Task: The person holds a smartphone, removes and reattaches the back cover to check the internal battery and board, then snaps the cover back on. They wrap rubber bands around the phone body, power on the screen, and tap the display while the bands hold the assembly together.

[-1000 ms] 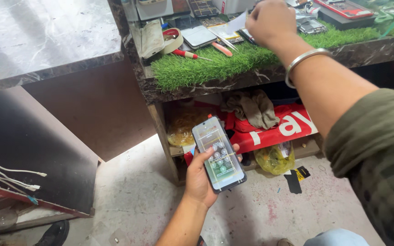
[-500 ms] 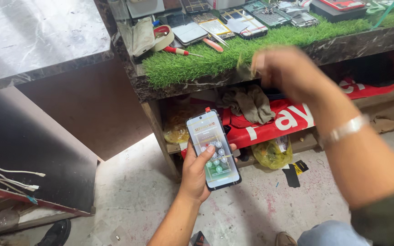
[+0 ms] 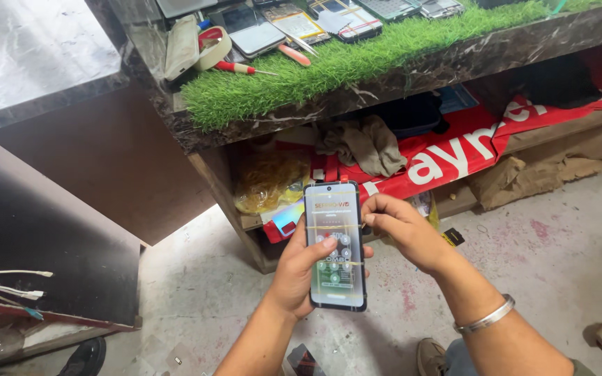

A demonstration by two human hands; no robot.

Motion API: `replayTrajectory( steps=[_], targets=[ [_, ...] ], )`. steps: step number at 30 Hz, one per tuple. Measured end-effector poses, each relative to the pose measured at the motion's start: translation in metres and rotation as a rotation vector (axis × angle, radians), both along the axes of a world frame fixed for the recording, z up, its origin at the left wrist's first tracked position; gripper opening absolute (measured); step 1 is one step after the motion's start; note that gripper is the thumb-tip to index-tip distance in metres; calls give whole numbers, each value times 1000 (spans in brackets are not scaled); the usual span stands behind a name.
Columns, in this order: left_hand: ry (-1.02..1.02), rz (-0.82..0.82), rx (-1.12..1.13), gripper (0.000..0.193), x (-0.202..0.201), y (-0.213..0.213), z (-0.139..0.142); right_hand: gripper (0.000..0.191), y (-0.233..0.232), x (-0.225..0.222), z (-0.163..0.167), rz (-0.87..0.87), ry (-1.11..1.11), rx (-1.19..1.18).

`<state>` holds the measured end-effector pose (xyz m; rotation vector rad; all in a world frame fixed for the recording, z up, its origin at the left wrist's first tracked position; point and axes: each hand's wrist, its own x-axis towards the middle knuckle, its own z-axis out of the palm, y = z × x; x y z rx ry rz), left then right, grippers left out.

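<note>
My left hand (image 3: 299, 273) holds a dark smartphone (image 3: 334, 245) upright by its lower half, thumb lying on the lit screen. Thin yellow rubber bands cross the phone's screen. My right hand (image 3: 400, 228) is at the phone's right edge, fingertips pinched on one of those bands near the upper half. A metal bangle (image 3: 485, 317) sits on my right wrist. Both hands are low, above the concrete floor, in front of a counter's lower shelf.
A dark stone counter (image 3: 357, 90) topped with green artificial grass (image 3: 357, 59) carries several phones, a red-handled screwdriver (image 3: 240, 67) and a tape roll (image 3: 212, 46). Below it lie a red banner (image 3: 454, 150), a grey rag (image 3: 367, 143) and a yellow bag (image 3: 269, 182). White wires (image 3: 8, 285) stick out at left.
My right hand came down from the grass-topped counter to the phone's right edge and now pinches a band there. The phone stayed in my left hand.
</note>
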<state>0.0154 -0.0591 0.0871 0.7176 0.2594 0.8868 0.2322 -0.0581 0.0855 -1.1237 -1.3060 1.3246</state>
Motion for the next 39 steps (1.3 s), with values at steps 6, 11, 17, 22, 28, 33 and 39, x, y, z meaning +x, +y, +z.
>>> replayTrajectory(
  steps=[6, 11, 17, 22, 28, 33, 39],
  targets=[
    [-77, -32, -24, 62, -11, 0, 2, 16, 1, 24, 26, 30, 934, -249],
    [-127, -80, -8, 62, -12, 3, 0, 18, -2, 49, 27, 107, 1443, -61],
    [-83, -44, -4, 50, 11, -11, -21, 48, 1, 13, -2, 261, 1039, -113],
    [294, 370, 454, 27, 13, 1, -35, 61, -6, 31, 33, -27, 509, 80],
    [483, 465, 641, 18, 13, -4, -33, 82, -30, 11, 62, 77, 84, 114],
    [521, 515, 769, 18, 13, -10, -24, 78, -42, 1, 70, 122, -85, 200],
    [442, 644, 805, 18, 12, -14, -29, 64, -37, -9, 42, 165, -55, 171]
  ],
)
